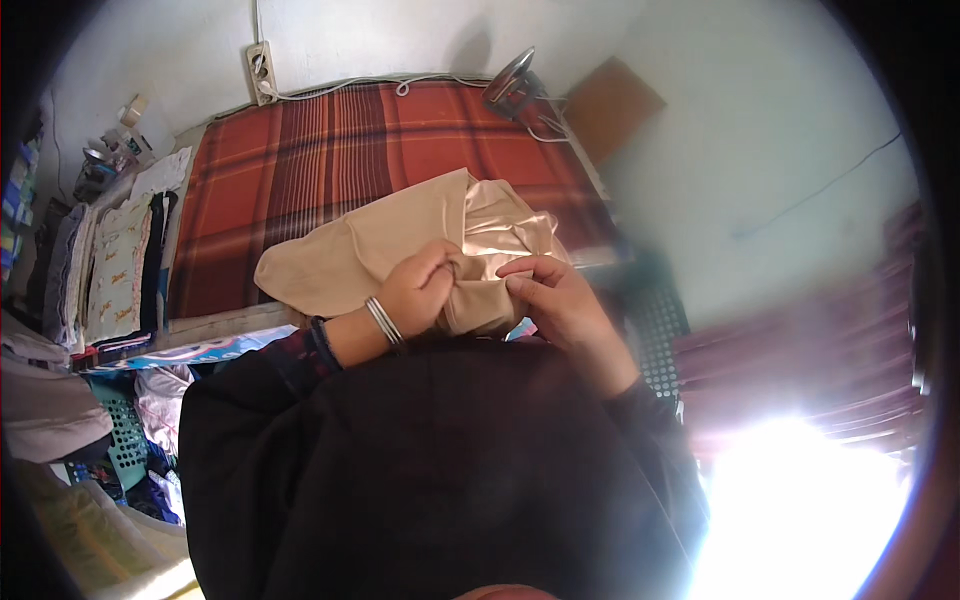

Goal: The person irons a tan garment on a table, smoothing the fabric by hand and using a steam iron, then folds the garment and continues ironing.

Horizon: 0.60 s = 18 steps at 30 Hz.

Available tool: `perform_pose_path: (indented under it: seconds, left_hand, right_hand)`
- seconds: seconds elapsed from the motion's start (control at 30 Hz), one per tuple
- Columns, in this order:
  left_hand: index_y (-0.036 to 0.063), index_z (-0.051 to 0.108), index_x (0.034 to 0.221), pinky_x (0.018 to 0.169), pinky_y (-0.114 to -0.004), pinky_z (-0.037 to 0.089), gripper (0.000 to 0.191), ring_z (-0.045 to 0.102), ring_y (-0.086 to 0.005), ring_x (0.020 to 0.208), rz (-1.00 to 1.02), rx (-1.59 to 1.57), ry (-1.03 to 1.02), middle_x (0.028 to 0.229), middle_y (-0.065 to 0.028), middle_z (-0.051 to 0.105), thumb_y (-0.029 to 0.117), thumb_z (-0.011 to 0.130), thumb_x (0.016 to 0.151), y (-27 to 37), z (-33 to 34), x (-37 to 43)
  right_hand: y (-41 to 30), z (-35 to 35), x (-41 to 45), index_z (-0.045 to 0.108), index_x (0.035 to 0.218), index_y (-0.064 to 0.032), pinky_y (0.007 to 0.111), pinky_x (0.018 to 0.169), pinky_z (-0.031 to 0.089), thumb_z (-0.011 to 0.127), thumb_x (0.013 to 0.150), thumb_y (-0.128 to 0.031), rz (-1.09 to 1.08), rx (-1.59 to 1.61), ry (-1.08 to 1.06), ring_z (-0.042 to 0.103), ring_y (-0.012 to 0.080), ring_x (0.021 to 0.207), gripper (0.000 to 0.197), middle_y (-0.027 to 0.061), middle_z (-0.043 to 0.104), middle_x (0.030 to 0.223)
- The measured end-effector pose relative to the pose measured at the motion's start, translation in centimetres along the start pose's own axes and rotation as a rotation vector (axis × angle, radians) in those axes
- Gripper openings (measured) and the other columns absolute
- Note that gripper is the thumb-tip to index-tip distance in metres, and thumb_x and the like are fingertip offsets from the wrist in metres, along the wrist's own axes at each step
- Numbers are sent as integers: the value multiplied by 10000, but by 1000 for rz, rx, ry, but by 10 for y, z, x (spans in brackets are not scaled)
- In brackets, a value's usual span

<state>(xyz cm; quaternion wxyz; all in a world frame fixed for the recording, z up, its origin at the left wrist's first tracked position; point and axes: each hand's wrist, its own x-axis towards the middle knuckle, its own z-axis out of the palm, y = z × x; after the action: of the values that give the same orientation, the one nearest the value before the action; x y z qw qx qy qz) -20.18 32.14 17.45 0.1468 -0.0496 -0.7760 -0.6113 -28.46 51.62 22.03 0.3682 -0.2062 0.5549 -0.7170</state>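
A beige cloth garment (405,232) lies partly on a red plaid cloth (337,150) that covers a table, its near part lifted towards my body. Its right portion is crumpled and shows a shiny underside. My left hand (424,289), with silver bangles at the wrist, grips a bunched fold of the fabric. Close by on the right, my right hand (551,292) pinches an edge of the same garment between thumb and fingers.
An electric iron (514,86) stands at the table's far right corner, its cord running along the wall to a power strip (261,73). Folded clothes (116,270) are stacked on the left beside small bottles. Below the table at left is a green perforated basket (124,435) with cloths.
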Motion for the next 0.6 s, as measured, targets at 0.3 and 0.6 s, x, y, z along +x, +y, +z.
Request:
perform_pose_path:
  seconds: [0.3, 0.6]
  left_hand:
    - [16, 546, 1001, 511, -219, 349, 140, 426, -31, 567, 18, 0, 338, 646, 27, 488, 79, 451, 919, 30, 12, 12]
    - [8, 542, 1038, 638, -220, 419, 175, 506, -55, 724, 15, -64, 433, 805, -9, 566, 77, 439, 915, 40, 13, 36]
  right_hand:
    - [17, -40, -3, 505, 1211, -26, 381, 922, 438, 718, 798, -240, -103, -233, -149, 548, 224, 1084, 511, 129, 582, 1125]
    - [34, -8, 32, 576, 1118, -3, 343, 835, 466, 771, 717, -267, -527, -855, -21, 594, 280, 953, 519, 163, 602, 1031]
